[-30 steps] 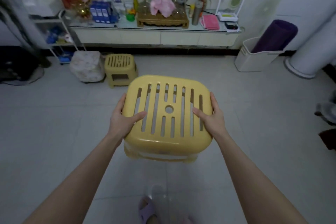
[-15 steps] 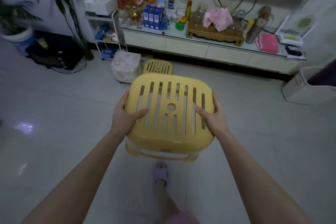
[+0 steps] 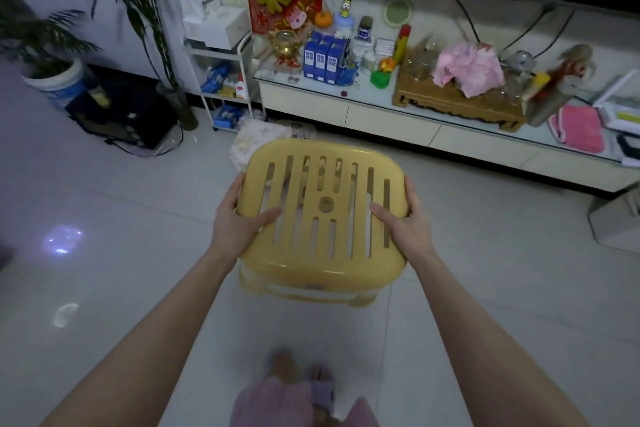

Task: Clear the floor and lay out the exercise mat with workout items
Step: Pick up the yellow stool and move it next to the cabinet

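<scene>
- Head view: you hold the pale yellow slotted plastic stool (image 3: 322, 211) in the air in front of you, seat up and legs down, clear of the white tiled floor (image 3: 104, 204).
- Your left hand (image 3: 239, 218) grips the seat's left edge and your right hand (image 3: 405, 222) grips the right edge. Each thumb lies flat on the seat top. The other fingers (image 3: 231, 189) are clenched round the rim, with their tips hidden beneath it.
- The stool sits squarely between your hands, neither one nearer. The seat is close to square and its slots run straight away from you, so I see no reason to turn it.
- The coming move likely turns on what lies directly beyond the far rim. A floral fabric pouf (image 3: 256, 139) stands there, partly hidden by the seat, in front of the low white bench (image 3: 391, 125).
- The white wire trolley (image 3: 221, 87) stands just left of the pouf, and the black box with its cable (image 3: 128, 114) is farther left.
- There is open tile to your left and right. A pale plastic bin (image 3: 613, 229) at the right edge limits that side.
- I'd judge the floor-clearing as only partway done, and no mat is in view.
</scene>
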A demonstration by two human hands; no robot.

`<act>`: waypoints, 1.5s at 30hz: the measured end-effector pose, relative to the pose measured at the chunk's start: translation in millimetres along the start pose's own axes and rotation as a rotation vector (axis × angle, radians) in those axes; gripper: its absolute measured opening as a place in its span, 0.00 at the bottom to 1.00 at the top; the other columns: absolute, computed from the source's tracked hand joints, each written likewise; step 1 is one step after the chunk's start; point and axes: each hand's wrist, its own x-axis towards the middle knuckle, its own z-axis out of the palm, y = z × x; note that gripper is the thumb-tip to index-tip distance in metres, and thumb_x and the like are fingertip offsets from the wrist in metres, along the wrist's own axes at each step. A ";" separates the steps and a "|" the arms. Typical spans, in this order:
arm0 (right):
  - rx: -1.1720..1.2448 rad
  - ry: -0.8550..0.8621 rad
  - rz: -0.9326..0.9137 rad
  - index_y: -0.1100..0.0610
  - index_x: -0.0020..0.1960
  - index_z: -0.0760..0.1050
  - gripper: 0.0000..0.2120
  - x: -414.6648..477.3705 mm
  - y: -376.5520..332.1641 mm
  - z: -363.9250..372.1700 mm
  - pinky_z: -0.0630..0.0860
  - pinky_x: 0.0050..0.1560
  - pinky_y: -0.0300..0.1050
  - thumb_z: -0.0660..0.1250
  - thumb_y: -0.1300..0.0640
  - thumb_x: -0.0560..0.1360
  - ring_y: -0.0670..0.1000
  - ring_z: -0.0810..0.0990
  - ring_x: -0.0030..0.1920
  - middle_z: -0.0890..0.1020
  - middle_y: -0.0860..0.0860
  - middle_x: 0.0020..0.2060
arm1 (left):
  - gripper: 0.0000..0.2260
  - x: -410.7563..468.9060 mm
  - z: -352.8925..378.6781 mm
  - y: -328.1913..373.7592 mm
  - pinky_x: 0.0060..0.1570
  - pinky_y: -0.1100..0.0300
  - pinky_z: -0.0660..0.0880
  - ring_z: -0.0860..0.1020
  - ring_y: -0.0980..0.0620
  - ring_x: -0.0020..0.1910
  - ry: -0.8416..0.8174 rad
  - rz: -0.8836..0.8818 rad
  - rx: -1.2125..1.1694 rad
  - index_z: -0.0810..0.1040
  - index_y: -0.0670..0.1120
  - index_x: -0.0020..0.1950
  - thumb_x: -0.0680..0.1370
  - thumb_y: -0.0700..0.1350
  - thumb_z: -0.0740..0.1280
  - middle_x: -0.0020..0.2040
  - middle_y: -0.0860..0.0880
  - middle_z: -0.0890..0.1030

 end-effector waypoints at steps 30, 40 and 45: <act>0.032 0.149 0.201 0.49 0.76 0.56 0.41 328.5 -32.7 112.3 0.65 0.70 0.57 0.74 0.56 0.70 0.53 0.68 0.69 0.71 0.51 0.69 | 0.43 399.3 61.0 43.3 0.61 0.46 0.72 0.72 0.49 0.62 -0.252 -0.097 0.193 0.61 0.57 0.73 0.63 0.54 0.78 0.67 0.52 0.71; -0.099 0.095 0.269 0.45 0.77 0.52 0.42 436.0 9.4 103.2 0.67 0.67 0.57 0.73 0.52 0.71 0.53 0.70 0.66 0.72 0.48 0.66 | 0.46 473.3 125.2 25.9 0.58 0.48 0.74 0.74 0.49 0.60 -0.216 -0.205 0.208 0.60 0.57 0.73 0.61 0.55 0.79 0.66 0.51 0.73; -0.107 0.064 0.295 0.45 0.77 0.53 0.42 486.3 43.9 106.3 0.68 0.67 0.58 0.74 0.51 0.70 0.53 0.70 0.66 0.72 0.47 0.65 | 0.49 508.8 154.9 1.3 0.61 0.41 0.72 0.72 0.45 0.64 -0.221 -0.247 0.216 0.59 0.55 0.75 0.58 0.59 0.77 0.69 0.48 0.70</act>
